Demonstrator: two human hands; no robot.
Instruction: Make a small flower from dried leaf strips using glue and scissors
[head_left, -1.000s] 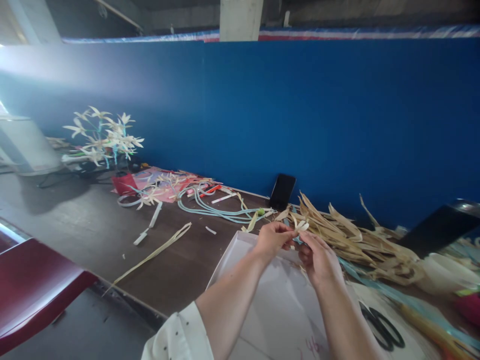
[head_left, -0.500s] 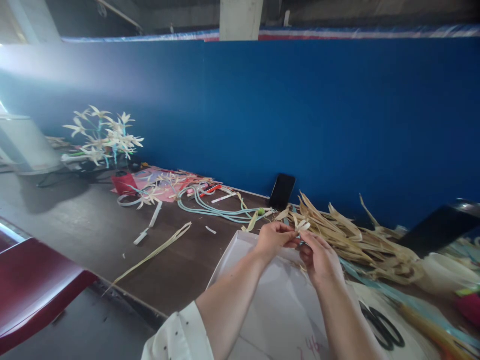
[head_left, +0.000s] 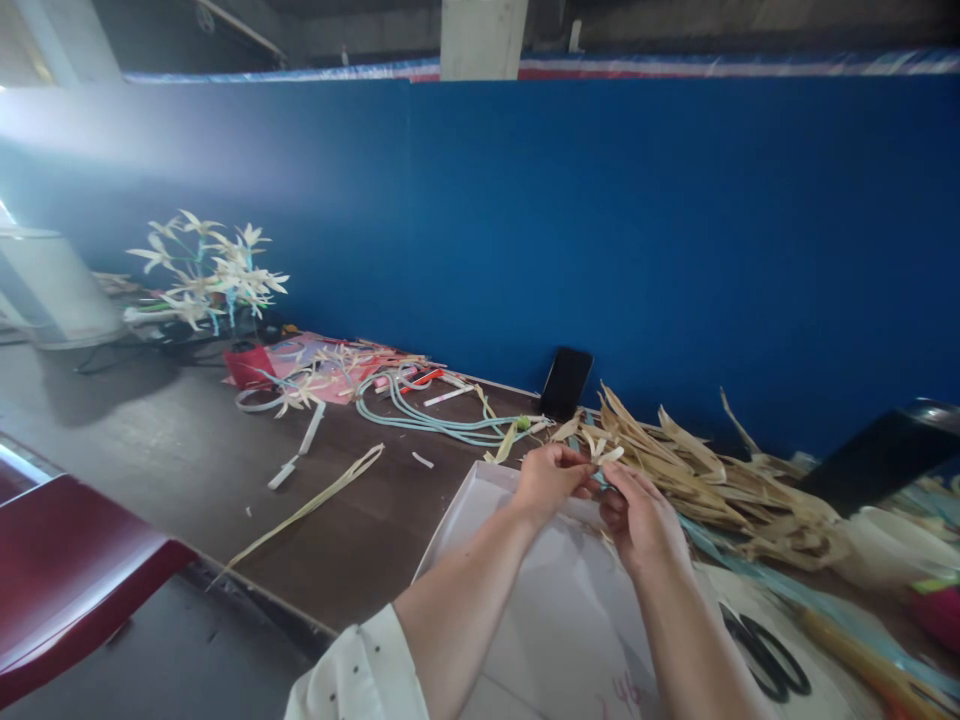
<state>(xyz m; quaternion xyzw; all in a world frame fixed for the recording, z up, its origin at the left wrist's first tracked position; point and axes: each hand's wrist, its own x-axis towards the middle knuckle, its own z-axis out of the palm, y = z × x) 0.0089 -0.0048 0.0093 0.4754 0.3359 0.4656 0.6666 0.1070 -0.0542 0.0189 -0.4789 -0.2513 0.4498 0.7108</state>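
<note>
A small pale flower of dried husk [head_left: 610, 454] is pinched between my two hands over the far edge of a shallow white box [head_left: 555, 620]. My left hand [head_left: 551, 478] is closed, its thumb and fingertips at the flower's base. Facing it, my right hand [head_left: 643, 515] is closed too, thumb and forefinger against the same base. A bit of light blue material [head_left: 600, 480] shows between the fingertips; the rest of it is hidden. Just beyond my right hand lies a heap of dried corn husks [head_left: 697, 475].
A black phone [head_left: 568, 382] leans on the blue partition [head_left: 480, 220]. Blue cord [head_left: 450, 430] lies coiled left of it. A red pot [head_left: 249, 366] of husk flowers stands farther left. Black scissor handles [head_left: 765, 655] and a white bowl [head_left: 896, 545] are at right.
The flower has tilted slightly between my fingertips, and more of the light blue material shows. My arms and everything else stay practically where they were.
</note>
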